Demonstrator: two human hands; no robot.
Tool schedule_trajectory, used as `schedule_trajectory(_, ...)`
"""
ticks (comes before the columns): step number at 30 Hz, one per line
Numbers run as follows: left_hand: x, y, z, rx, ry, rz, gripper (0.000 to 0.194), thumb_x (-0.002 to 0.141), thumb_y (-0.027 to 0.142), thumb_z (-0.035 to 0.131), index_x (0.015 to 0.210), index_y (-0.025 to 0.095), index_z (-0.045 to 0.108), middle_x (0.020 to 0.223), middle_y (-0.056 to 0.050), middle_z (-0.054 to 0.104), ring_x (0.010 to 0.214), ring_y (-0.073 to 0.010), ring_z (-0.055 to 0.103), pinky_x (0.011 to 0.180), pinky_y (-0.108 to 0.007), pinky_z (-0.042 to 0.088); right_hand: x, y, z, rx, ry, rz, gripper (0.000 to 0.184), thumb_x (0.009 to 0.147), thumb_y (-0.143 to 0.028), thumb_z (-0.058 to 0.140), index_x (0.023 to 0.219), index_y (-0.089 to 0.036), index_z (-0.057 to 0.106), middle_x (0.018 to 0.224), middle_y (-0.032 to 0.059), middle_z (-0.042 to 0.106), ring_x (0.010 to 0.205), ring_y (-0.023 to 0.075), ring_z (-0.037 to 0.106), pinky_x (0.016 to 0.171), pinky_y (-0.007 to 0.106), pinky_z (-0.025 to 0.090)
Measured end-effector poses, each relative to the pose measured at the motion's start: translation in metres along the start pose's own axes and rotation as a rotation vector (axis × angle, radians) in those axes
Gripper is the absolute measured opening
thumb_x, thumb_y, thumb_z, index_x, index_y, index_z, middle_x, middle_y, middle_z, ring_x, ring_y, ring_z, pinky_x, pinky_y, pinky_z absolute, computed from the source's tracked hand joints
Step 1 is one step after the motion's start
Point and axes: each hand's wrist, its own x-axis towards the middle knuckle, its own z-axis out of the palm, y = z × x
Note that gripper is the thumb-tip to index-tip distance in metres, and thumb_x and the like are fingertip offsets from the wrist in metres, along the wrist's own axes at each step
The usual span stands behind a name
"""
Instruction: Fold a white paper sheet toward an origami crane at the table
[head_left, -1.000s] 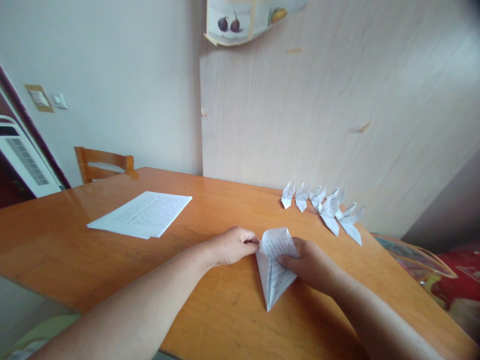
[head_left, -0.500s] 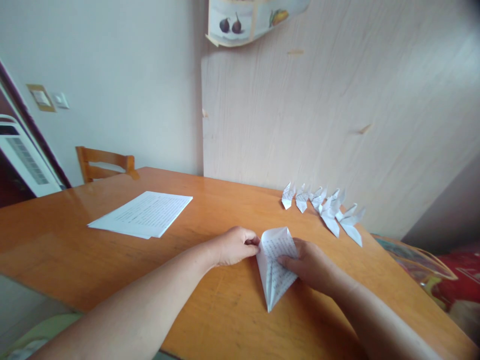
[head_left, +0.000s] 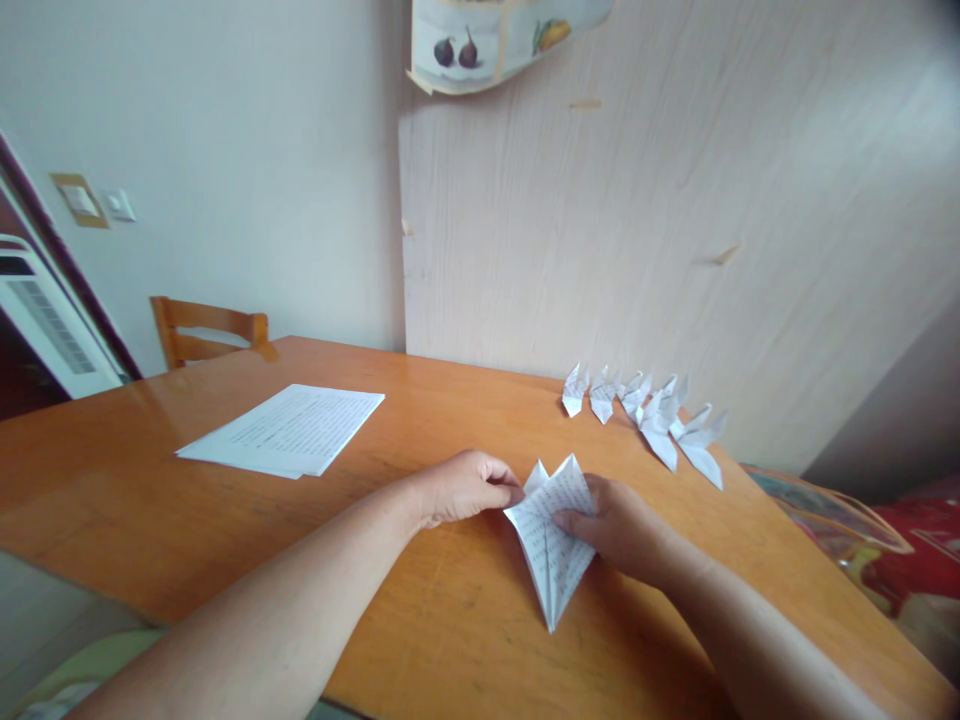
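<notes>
Between my two hands is a folded sheet of printed paper (head_left: 553, 545), narrowing to a point toward me, with two peaks at its far end. My left hand (head_left: 472, 488) pinches its upper left corner between thumb and fingers. From the other side my right hand (head_left: 619, 525) grips the right edge, thumb on the front and fingers hidden behind. Farther back on the right stand several folded paper cranes (head_left: 660, 428), made of similar white printed paper.
A stack of printed sheets (head_left: 289, 430) lies on the left of the wooden table (head_left: 420, 620). A wooden chair (head_left: 210, 330) stands beyond the far left edge. The wall (head_left: 555, 260) rises behind the table. Red items (head_left: 919, 545) are off the right edge.
The left part of the paper has swung open and flattened, so two peaks now show at the top. My left hand shifted slightly right with that corner; my right hand kept its grip.
</notes>
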Motion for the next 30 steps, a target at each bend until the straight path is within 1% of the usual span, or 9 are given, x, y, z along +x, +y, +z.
schedule_trajectory(6, 0.002, 0.0, 0.004, 0.067, 0.012, 0.04, 0.025, 0.081, 0.035, 0.066, 0.09, 0.013, 0.073, 0.087, -0.003, 0.072, 0.081, -0.0169, 0.061, 0.078, -0.027, 0.044, 0.0, 0.0, -0.001, 0.02, -0.016, -0.032, 0.017, 0.081, -0.032, 0.062, 0.088, -0.018, 0.064, 0.084, 0.0067, 0.072, 0.074, 0.0204, 0.064, 0.061, 0.027, 0.042)
schedule_trajectory(10, 0.007, -0.006, 0.007, 0.246, 0.025, 0.106, 0.027, 0.087, 0.037, 0.058, 0.085, 0.014, 0.071, 0.081, -0.001, 0.07, 0.076, -0.0164, 0.059, 0.069, -0.025, 0.042, 0.001, 0.001, 0.001, 0.034, -0.018, -0.04, 0.017, 0.082, -0.032, 0.062, 0.09, -0.018, 0.065, 0.084, 0.0057, 0.072, 0.074, 0.0202, 0.064, 0.061, 0.027, 0.041)
schedule_trajectory(14, 0.01, -0.011, 0.012, 0.496, 0.121, 0.172, 0.034, 0.092, 0.041, 0.052, 0.072, 0.015, 0.065, 0.073, -0.001, 0.064, 0.071, -0.0158, 0.057, 0.063, -0.025, 0.039, -0.001, -0.001, 0.001, 0.004, 0.008, -0.067, 0.017, 0.082, -0.035, 0.061, 0.084, -0.018, 0.062, 0.08, 0.0058, 0.07, 0.069, 0.0197, 0.062, 0.058, 0.027, 0.039)
schedule_trajectory(17, 0.01, -0.011, 0.017, 0.572, 0.186, 0.206, 0.032, 0.093, 0.039, 0.051, 0.077, 0.017, 0.066, 0.08, -0.003, 0.065, 0.074, -0.0164, 0.058, 0.065, -0.025, 0.04, -0.003, -0.006, -0.002, -0.016, 0.02, -0.081, 0.018, 0.084, -0.035, 0.059, 0.078, -0.019, 0.06, 0.073, 0.0046, 0.067, 0.064, 0.0187, 0.06, 0.057, 0.027, 0.037)
schedule_trajectory(20, 0.008, -0.009, 0.019, 0.607, 0.21, 0.21, 0.028, 0.093, 0.037, 0.052, 0.079, 0.018, 0.066, 0.082, -0.004, 0.066, 0.077, -0.0169, 0.059, 0.066, -0.025, 0.041, -0.005, -0.011, -0.005, 0.01, 0.021, -0.128, 0.018, 0.086, -0.034, 0.057, 0.075, -0.02, 0.06, 0.075, 0.0033, 0.066, 0.066, 0.0183, 0.059, 0.059, 0.027, 0.038)
schedule_trajectory(22, 0.007, -0.008, 0.019, 0.626, 0.212, 0.208, 0.028, 0.093, 0.037, 0.052, 0.078, 0.018, 0.066, 0.082, -0.004, 0.066, 0.077, -0.0169, 0.06, 0.066, -0.026, 0.041, -0.005, -0.014, -0.006, 0.061, 0.056, -0.154, 0.016, 0.087, -0.034, 0.056, 0.079, -0.02, 0.061, 0.077, 0.0024, 0.065, 0.069, 0.0183, 0.06, 0.061, 0.027, 0.039)
schedule_trajectory(25, 0.006, -0.006, 0.019, 0.647, 0.211, 0.221, 0.029, 0.095, 0.037, 0.051, 0.079, 0.019, 0.066, 0.083, -0.003, 0.066, 0.077, -0.0166, 0.061, 0.066, -0.026, 0.042, -0.004, -0.018, -0.004, 0.167, 0.165, -0.182, 0.014, 0.088, -0.034, 0.057, 0.088, -0.021, 0.062, 0.079, 0.0009, 0.065, 0.073, 0.0183, 0.059, 0.063, 0.027, 0.041)
schedule_trajectory(28, 0.004, -0.003, 0.02, 0.687, 0.205, 0.247, 0.028, 0.095, 0.037, 0.051, 0.079, 0.019, 0.066, 0.083, -0.003, 0.066, 0.077, -0.0165, 0.062, 0.065, -0.026, 0.041, -0.003, -0.021, -0.002, 0.311, 0.243, -0.203, 0.022, 0.089, -0.035, 0.057, 0.105, -0.022, 0.063, 0.087, 0.0006, 0.067, 0.076, 0.0174, 0.06, 0.067, 0.028, 0.043)
schedule_trajectory(30, 0.003, -0.001, 0.021, 0.713, 0.199, 0.26, 0.028, 0.095, 0.036, 0.051, 0.079, 0.02, 0.066, 0.083, -0.002, 0.066, 0.077, -0.0166, 0.062, 0.064, -0.026, 0.041, -0.004, -0.024, -0.003, 0.355, 0.264, -0.2, 0.023, 0.088, -0.035, 0.058, 0.106, -0.022, 0.064, 0.087, 0.0007, 0.068, 0.075, 0.0167, 0.059, 0.067, 0.028, 0.043)
